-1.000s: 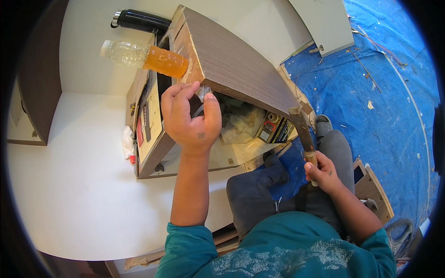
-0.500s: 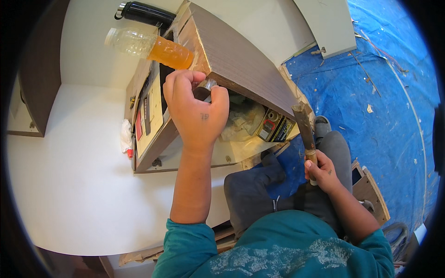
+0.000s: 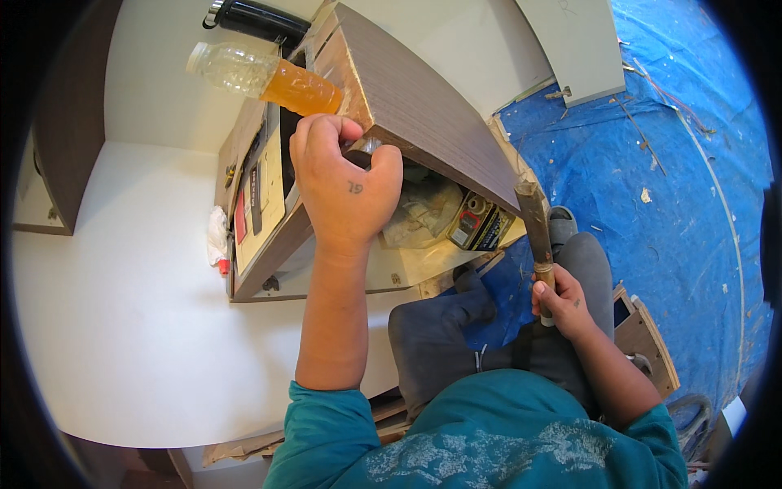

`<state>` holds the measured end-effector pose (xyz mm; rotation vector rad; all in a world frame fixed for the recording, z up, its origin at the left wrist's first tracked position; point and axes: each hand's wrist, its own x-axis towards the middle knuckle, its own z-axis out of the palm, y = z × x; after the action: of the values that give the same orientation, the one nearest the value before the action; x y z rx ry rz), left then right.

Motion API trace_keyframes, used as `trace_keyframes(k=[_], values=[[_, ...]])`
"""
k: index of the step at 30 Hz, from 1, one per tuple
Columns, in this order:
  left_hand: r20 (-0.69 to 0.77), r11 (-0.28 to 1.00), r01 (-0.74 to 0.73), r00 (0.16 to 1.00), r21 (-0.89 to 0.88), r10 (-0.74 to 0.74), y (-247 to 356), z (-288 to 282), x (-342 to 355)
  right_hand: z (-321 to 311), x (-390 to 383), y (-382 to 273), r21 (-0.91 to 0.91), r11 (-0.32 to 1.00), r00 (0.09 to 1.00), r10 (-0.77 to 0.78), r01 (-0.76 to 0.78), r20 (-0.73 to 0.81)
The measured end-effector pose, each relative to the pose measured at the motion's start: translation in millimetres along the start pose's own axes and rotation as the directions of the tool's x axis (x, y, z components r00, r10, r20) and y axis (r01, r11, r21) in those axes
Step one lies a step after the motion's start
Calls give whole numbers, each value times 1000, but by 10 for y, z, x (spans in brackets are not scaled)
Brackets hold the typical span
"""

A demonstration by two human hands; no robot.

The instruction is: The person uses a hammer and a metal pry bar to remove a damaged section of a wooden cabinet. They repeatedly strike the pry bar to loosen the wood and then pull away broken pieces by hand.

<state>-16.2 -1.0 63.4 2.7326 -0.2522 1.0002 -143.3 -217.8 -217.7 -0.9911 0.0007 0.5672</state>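
My left hand (image 3: 346, 196) is raised at the corner of a brown wood-grain cabinet (image 3: 423, 77). Its thumb and bent fingers close around a small, shiny, rounded thing (image 3: 366, 147), mostly hidden by the hand. Just beyond the fingers, a clear plastic bottle (image 3: 301, 88) holding orange liquid stands on the cabinet's worn edge. Low over my thigh, my right hand (image 3: 566, 300) grips a chisel-like tool (image 3: 533, 220) by its wooden handle. The tool's dark, worn blade points away from me and up, apart from the cabinet.
A black flask (image 3: 257, 21) is behind the bottle. Inside the cabinet are a crumpled plastic bag (image 3: 423, 210) and a black-and-yellow package (image 3: 481, 222). Blue sheeting (image 3: 660, 212) with scattered debris covers the floor. A wooden box (image 3: 648, 342) sits at my right, a white panel (image 3: 582, 49) farther off.
The whole view has shifted slightly. My left hand stays at the cabinet corner with nearly the same finger pose, and my right hand keeps its hold on the tool.
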Motion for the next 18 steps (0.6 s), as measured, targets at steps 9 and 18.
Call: trace_keyframes(k=[9,18], values=[[-209,977,-166,968,-135,135,-124,50,-183,119,-106,-256,14,995,993,-101,102,-63],[-427,969,-226,889,-96,165,-263,319,-237,259,-246,-1775,-198,943,947,-295,267,-125]])
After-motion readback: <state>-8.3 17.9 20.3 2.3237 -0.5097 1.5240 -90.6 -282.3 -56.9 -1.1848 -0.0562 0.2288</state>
